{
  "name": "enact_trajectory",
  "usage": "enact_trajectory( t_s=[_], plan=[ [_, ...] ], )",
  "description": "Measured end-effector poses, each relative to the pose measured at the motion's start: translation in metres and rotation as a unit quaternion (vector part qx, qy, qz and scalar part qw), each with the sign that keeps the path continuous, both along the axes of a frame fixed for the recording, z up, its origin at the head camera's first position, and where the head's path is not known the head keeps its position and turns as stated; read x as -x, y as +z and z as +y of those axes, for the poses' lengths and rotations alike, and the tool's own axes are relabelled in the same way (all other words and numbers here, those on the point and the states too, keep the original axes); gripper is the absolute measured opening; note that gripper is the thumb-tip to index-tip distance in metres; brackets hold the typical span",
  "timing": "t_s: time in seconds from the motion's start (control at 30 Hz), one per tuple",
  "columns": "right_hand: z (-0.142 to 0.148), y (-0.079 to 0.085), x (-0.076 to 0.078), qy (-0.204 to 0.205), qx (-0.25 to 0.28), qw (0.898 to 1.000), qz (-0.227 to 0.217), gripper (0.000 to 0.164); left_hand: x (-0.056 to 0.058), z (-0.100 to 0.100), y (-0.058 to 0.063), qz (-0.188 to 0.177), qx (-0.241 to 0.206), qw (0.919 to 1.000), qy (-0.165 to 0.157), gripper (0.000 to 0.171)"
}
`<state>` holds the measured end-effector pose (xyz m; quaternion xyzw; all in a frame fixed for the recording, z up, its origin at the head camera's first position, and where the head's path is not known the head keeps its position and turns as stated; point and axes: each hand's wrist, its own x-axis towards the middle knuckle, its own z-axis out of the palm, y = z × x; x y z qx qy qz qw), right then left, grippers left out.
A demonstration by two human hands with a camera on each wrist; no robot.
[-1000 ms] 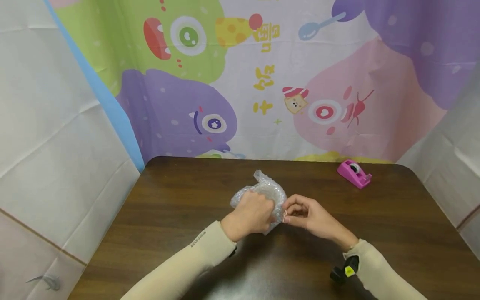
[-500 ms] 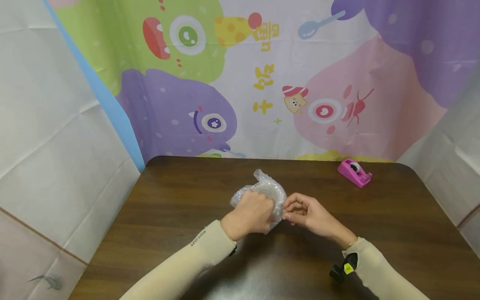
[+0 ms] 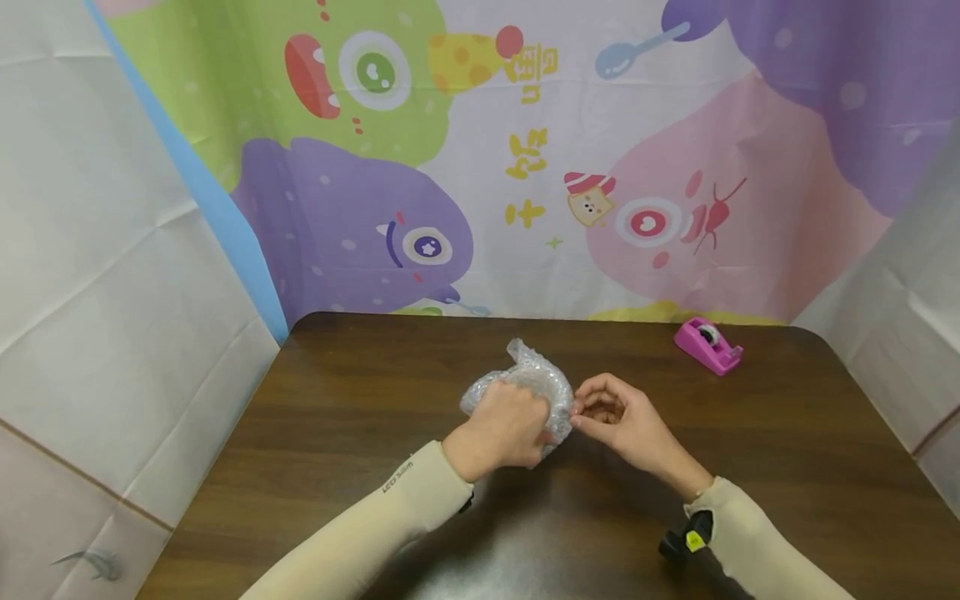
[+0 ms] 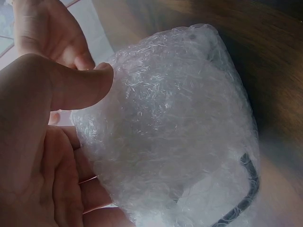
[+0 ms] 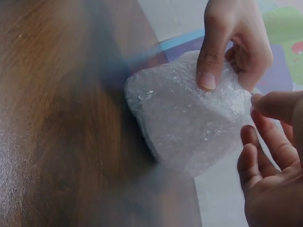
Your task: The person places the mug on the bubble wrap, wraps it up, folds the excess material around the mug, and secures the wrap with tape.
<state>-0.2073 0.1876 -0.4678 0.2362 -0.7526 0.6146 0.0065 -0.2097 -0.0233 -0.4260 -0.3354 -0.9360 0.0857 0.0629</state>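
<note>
A bundle in clear bubble wrap [image 3: 551,392] is held up over the middle of the table. My left hand [image 3: 502,425] grips it, the thumb laid along one face and the fingers behind, as the left wrist view shows. Through the wrap, a dark curved strip [image 4: 246,191] shows at the lower right of the bundle [image 4: 170,109]; the rest of what is inside is hidden. At the bundle's right edge, my right hand [image 3: 626,421] pinches the film between thumb and index finger. Its other fingers curl loosely in the right wrist view, near the wrap [image 5: 184,118].
A pink tape dispenser [image 3: 708,346] with a roll in it stands at the back right of the dark wooden table [image 3: 360,375]. Behind the table hangs a printed cartoon curtain [image 3: 525,275], and pale sheets [image 3: 112,275] close off the sides.
My right hand has shifted slightly upward along the bundle's right edge, with thumb and index finger at a higher spot. The left hand and the bundle have hardly moved.
</note>
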Motion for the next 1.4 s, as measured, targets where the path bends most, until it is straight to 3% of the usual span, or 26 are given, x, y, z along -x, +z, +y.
enact_trajectory(
  t_s=[0.23, 0.4, 0.67, 0.87, 1.0, 1.13, 1.27, 1.4],
  plan=[
    [0.0, 0.006, -0.009, 0.026, 0.015, 1.0, -0.001, 0.029, 0.0, 0.0, 0.0, -0.004, 0.005, 1.0, 0.004, 0.036],
    [-0.001, 0.0, -0.009, 0.044, 0.007, 0.999, 0.009, 0.029, 0.0, -0.001, 0.001, 0.001, 0.001, 1.0, 0.0, 0.037],
    [-0.005, -0.008, -0.007, 0.022, -0.041, 0.997, 0.054, 0.028, -0.001, -0.002, 0.001, 0.019, -0.006, 0.9997, -0.015, 0.04],
    [-0.007, -0.007, -0.007, 0.013, -0.056, 0.996, 0.07, 0.028, 0.0, -0.001, 0.004, -0.005, 0.007, 0.9999, -0.013, 0.037],
    [-0.007, -0.007, -0.007, 0.009, -0.065, 0.996, 0.068, 0.029, -0.001, 0.0, 0.004, -0.013, 0.004, 0.9999, -0.008, 0.05],
    [-0.007, -0.008, -0.007, 0.011, -0.065, 0.995, 0.07, 0.03, -0.003, 0.002, 0.0, 0.016, -0.007, 0.9998, -0.007, 0.055],
    [-0.007, -0.008, -0.006, 0.015, -0.071, 0.994, 0.087, 0.029, -0.005, 0.002, -0.004, 0.045, -0.014, 0.9989, -0.005, 0.044],
    [-0.007, -0.005, -0.007, 0.013, -0.092, 0.99, 0.108, 0.022, -0.004, 0.001, -0.005, 0.053, -0.009, 0.9986, -0.001, 0.043]
  ],
)
